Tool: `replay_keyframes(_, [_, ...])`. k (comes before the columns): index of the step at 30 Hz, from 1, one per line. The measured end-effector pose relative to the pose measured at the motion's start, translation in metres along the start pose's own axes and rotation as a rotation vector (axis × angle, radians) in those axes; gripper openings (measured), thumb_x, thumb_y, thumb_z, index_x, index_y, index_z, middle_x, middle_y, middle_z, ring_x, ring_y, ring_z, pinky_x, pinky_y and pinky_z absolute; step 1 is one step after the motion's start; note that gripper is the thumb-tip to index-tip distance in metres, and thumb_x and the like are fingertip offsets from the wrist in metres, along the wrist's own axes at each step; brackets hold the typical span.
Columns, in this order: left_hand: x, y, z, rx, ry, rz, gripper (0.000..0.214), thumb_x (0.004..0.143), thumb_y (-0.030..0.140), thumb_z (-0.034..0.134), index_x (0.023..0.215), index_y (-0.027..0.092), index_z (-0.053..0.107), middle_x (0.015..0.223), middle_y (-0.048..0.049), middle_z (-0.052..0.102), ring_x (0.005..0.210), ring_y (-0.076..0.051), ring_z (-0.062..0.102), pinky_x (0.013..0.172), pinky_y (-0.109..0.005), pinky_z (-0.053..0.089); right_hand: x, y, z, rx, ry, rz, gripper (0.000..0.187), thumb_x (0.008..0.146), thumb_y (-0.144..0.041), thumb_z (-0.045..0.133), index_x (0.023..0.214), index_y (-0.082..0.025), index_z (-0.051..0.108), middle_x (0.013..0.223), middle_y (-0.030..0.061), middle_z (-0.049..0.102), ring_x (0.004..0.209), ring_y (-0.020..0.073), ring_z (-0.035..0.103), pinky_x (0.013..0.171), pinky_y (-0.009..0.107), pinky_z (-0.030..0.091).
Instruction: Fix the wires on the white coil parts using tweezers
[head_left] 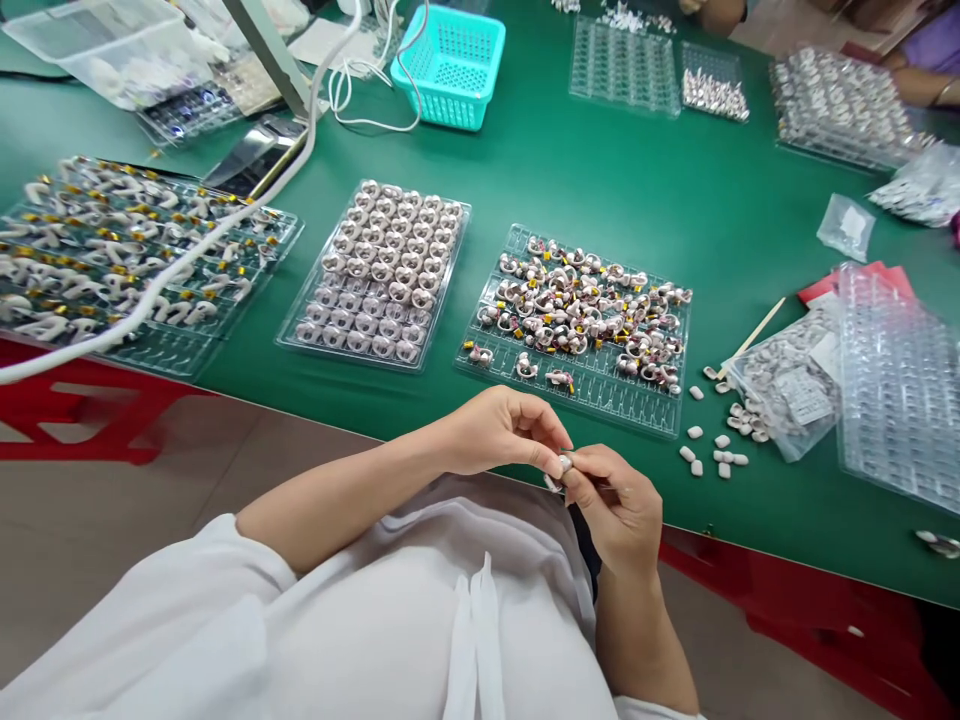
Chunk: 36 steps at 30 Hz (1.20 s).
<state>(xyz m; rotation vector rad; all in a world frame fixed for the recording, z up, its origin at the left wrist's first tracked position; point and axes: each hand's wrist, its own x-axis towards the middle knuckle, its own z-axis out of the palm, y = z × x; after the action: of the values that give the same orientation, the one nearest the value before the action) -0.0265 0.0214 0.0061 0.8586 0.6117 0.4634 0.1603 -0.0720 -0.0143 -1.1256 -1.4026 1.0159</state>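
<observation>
Hands meet at the near edge of the green tabletop (pixel 600 170): the left hand (pixel 499 432) and the right hand (pixel 619 505) both pinch one small pale part (pixel 564 463) between their fingertips. Just beyond lies a clear tray (pixel 600 395) heaped with loose parts. To its right white pellets (pixel 712 455) are scattered beside a bag (pixel 787 385), whose label is too small to read. Farther back stands a teal basket (pixel 450 65).

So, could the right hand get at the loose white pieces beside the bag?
Probably yes: the right hand sits close to the loose white pieces, with only bare green table between, though it pinches a small part with the left hand.
</observation>
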Motion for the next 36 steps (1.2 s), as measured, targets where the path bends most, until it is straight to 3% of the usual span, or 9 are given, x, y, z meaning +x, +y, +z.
replay_keyframes(4, [0.006,0.000,-0.002,0.002,-0.025,0.025,0.033,0.069,0.025,0.088,0.094,0.012,0.073,0.081,-0.0031,0.076,0.073,-0.012,0.072,0.070,-0.024,0.057,0.007,-0.006,-0.008,-0.145,0.033,-0.050,0.033,0.088,-0.003,0.065,0.110,-0.026,0.071,0.093,0.0037,0.070,0.075,0.0141,0.066,0.056,0.024,0.052])
replay_keyframes(10, [0.005,0.003,-0.009,0.133,-0.139,-0.091,0.037,0.077,0.036,0.082,0.104,0.013,0.073,0.082,-0.0035,0.076,0.070,-0.011,0.070,0.071,-0.024,0.057,0.013,-0.005,-0.022,-0.466,-0.098,-0.424,0.048,0.086,0.001,0.063,0.126,-0.026,0.064,0.103,0.0076,0.071,0.088,0.0171,0.067,0.071,0.029,0.057])
replay_keyframes(14, [0.007,0.007,-0.010,0.176,-0.253,-0.101,0.028,0.080,0.029,0.079,0.101,0.012,0.072,0.077,-0.0023,0.075,0.071,-0.012,0.071,0.072,-0.024,0.057,0.018,-0.006,-0.021,-0.688,-0.155,-0.668,0.047,0.086,-0.003,0.065,0.130,-0.018,0.061,0.101,0.0124,0.074,0.085,0.0208,0.068,0.070,0.033,0.058])
replay_keyframes(17, [0.008,0.010,-0.008,0.294,-0.254,-0.048,0.018,0.082,0.022,0.073,0.097,0.012,0.072,0.077,-0.0029,0.075,0.071,-0.012,0.070,0.070,-0.023,0.056,0.020,-0.008,-0.016,-0.776,-0.117,-0.756,0.044,0.087,-0.006,0.065,0.130,-0.015,0.061,0.100,0.0138,0.074,0.084,0.0219,0.068,0.069,0.034,0.058])
replay_keyframes(20, [0.005,0.015,-0.003,0.615,-0.169,0.131,0.014,0.084,0.018,0.066,0.095,0.012,0.073,0.081,-0.0053,0.076,0.073,-0.014,0.070,0.068,-0.023,0.055,0.016,-0.010,-0.012,-0.718,-0.062,-0.678,0.041,0.088,-0.005,0.062,0.127,-0.018,0.064,0.100,0.0124,0.073,0.086,0.0209,0.068,0.071,0.034,0.058])
replay_keyframes(23, [-0.003,0.023,0.003,0.951,-0.082,0.507,0.019,0.087,0.011,0.059,0.099,0.014,0.074,0.086,-0.0076,0.077,0.081,-0.016,0.070,0.073,-0.025,0.055,0.009,-0.011,-0.012,-0.526,0.119,-0.455,0.038,0.088,-0.005,0.062,0.119,-0.025,0.068,0.101,0.0080,0.070,0.083,0.0170,0.067,0.064,0.028,0.056])
replay_keyframes(25, [-0.009,0.028,0.007,1.017,-0.109,0.730,0.024,0.090,0.007,0.056,0.106,0.015,0.072,0.089,-0.0089,0.077,0.083,-0.016,0.069,0.077,-0.026,0.055,0.006,-0.012,-0.012,-0.379,0.275,-0.262,0.032,0.089,-0.007,0.062,0.112,-0.028,0.071,0.099,0.0055,0.068,0.080,0.0151,0.066,0.056,0.025,0.051])
replay_keyframes(27, [-0.013,0.030,0.009,1.029,-0.142,0.854,0.027,0.091,0.006,0.055,0.110,0.018,0.071,0.094,-0.0105,0.078,0.085,-0.017,0.070,0.077,-0.027,0.056,0.004,-0.014,-0.012,-0.258,0.337,-0.113,0.025,0.090,-0.010,0.061,0.106,-0.027,0.072,0.097,0.0046,0.066,0.078,0.0147,0.064,0.054,0.024,0.048])
replay_keyframes(36, [-0.010,0.021,0.010,1.058,-0.030,0.811,0.028,0.093,0.012,0.054,0.113,0.022,0.071,0.094,-0.0100,0.079,0.085,-0.018,0.072,0.079,-0.030,0.058,0.013,-0.024,-0.017,-0.152,0.097,0.046,0.013,0.092,-0.020,0.061,0.098,-0.022,0.072,0.092,0.0048,0.064,0.064,0.0109,0.053,0.049,0.024,0.037])
